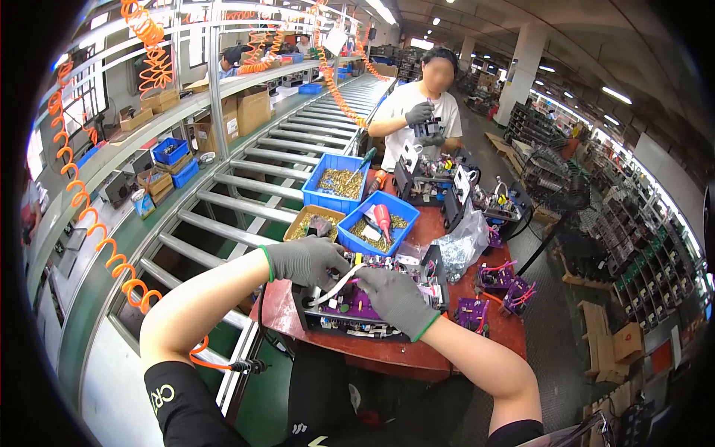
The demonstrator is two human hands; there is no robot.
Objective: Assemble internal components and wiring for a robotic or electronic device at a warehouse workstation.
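Both my hands wear grey gloves with green cuffs, over an open black chassis (355, 328) with a purple circuit board (359, 307) inside. A white cable (328, 295) bends up from the chassis's left side between my hands. My left hand (309, 261) reaches over the chassis's far left corner, its fingers curled down; what they grip is hidden. My right hand (395, 300) comes in from the right, its fingertips pinched at the cable's upper end beside a bit of pink wire. Several wires and small parts crowd the chassis's far side.
Blue bins (333, 183) of brass-coloured screws stand beyond the chassis; a red-handled tool (382, 220) lies in the nearer one. Purple boards (471, 314) and a clear plastic bag (462, 242) lie right on the red table (279, 307). A roller conveyor (223, 201) runs left. A co-worker (436, 97) works opposite.
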